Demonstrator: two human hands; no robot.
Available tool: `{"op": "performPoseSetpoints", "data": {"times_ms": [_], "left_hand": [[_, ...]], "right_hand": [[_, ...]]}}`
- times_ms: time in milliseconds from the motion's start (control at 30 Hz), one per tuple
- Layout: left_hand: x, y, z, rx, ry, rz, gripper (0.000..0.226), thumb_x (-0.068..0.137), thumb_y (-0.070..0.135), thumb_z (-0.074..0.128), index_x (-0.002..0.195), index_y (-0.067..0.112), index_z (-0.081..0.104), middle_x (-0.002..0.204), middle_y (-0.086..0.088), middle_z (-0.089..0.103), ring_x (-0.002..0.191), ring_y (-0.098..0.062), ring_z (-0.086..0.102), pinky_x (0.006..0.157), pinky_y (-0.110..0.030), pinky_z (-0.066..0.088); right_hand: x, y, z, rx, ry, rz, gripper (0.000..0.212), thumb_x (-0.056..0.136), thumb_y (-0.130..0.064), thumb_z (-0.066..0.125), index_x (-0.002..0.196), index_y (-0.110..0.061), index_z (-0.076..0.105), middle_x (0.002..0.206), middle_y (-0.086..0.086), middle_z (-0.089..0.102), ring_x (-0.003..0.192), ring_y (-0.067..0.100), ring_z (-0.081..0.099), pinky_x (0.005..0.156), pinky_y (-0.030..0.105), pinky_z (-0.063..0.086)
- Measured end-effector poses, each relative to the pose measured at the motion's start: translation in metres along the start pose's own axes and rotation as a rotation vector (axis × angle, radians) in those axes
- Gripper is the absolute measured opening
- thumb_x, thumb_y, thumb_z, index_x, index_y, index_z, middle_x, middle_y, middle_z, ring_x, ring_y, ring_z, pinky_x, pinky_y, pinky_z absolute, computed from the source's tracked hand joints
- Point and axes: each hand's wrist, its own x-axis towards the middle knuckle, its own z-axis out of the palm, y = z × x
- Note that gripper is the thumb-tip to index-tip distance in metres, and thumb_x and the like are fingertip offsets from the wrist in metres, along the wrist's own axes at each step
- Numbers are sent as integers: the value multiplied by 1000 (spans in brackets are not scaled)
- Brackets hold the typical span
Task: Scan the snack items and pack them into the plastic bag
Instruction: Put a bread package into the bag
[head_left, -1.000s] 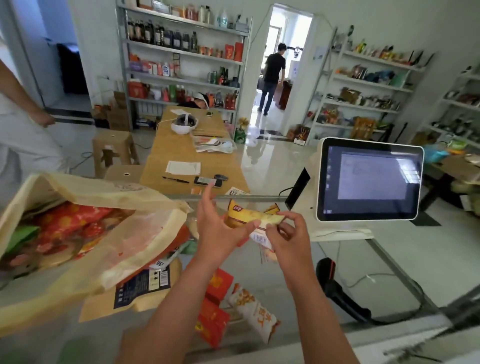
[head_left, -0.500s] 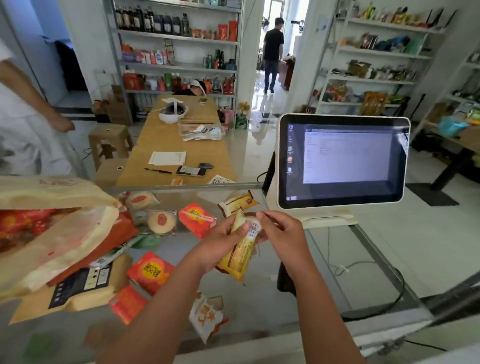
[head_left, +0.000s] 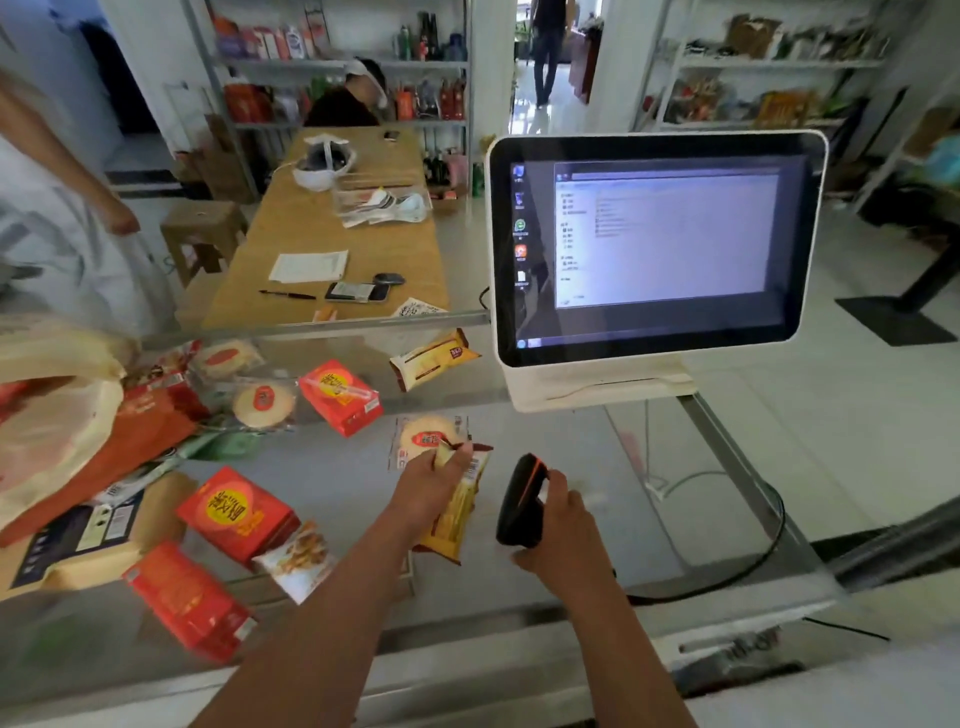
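Snack packet (head_left: 456, 519), lower centre of frame above the worktop (head_left: 332, 483), looks light, crinkly and slippery; left hand (head_left: 431, 480) pinches its top edge beside the barcode, right hand (head_left: 563, 525) grips the scanner (head_left: 519, 496).

Plastic bag (head_left: 52, 415) cut off at left edge, monitor (head_left: 660, 239) text unreadably blurred, yellow snack packet (head_left: 453, 522) partly behind left hand (head_left: 428, 480)

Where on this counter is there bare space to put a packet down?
The glass counter is bare right of the scanner in the right hand, below the monitor base. A strip lies between the large red box and the left hand holding the snack packet. Beside the plastic bag it is crowded.
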Motion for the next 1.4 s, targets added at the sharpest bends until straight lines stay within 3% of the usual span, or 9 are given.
{"op": "performPoseSetpoints", "data": {"times_ms": [100,200,300,567,667,767,867,1067,1400], "left_hand": [[-4,5,0,-9,-53,18,66,88,50,63,133,5,48,97,-13,73,77,-25,74,63,-33,58],[-8,9,0,2,-68,39,40,94,36,59,117,3,59,96,-16,73,75,-24,73,64,-31,56],[-11,8,3,118,-66,54,31,95,42,55,102,12,60,94,-12,72,73,-20,73,67,-31,57],[-21,6,-1,210,-97,134,33,94,51,50,96,19,59,96,-6,71,81,-22,72,81,-41,59],[-19,3,-2,230,-80,135,46,91,58,51,101,14,61,97,-6,71,84,-23,71,83,-47,58],[-20,4,0,328,-68,148,51,91,62,46,102,14,61,100,-3,67,92,-22,66,85,-40,54],[-20,7,2,395,-84,148,47,95,56,42,109,15,59,107,-1,62,96,-19,59,80,-32,46],[-16,10,4,487,-116,141,39,97,53,41,112,19,54,110,-1,57,96,-19,54,81,-32,42],[-12,13,6,536,-130,118,47,98,51,40,128,16,50,118,-3,57,96,-17,52,80,-32,40]], "right_hand": [[3,8,-2,-87,4,-40,44,78,-13,68,117,-11,47,113,9,57,101,20,58,75,22,46],[1,17,-10,-18,36,-100,31,77,-13,64,104,-11,50,108,4,51,87,16,57,68,18,40],[-7,20,-22,-10,61,-194,30,79,-16,66,103,-14,48,108,-4,34,78,11,51,70,18,41],[-18,21,-47,120,29,-281,23,75,-21,73,92,-20,57,84,-6,60,81,8,59,71,17,48],[-25,19,-58,155,-63,-292,23,74,-19,74,89,-26,58,82,-8,62,79,5,60,66,13,45],[-31,14,-63,170,-49,-314,26,72,-15,73,82,-30,55,76,-11,60,75,3,59,62,11,42],[-33,10,-67,183,-40,-310,26,70,-15,75,88,-26,58,78,-11,61,77,5,60,64,13,46],[-35,6,-72,183,-35,-297,33,71,-16,76,79,-35,50,74,-12,58,74,4,59,62,14,44],[-36,9,-75,223,-32,-264,37,73,-16,77,99,-30,55,82,-13,61,82,4,61,69,14,48]]}}
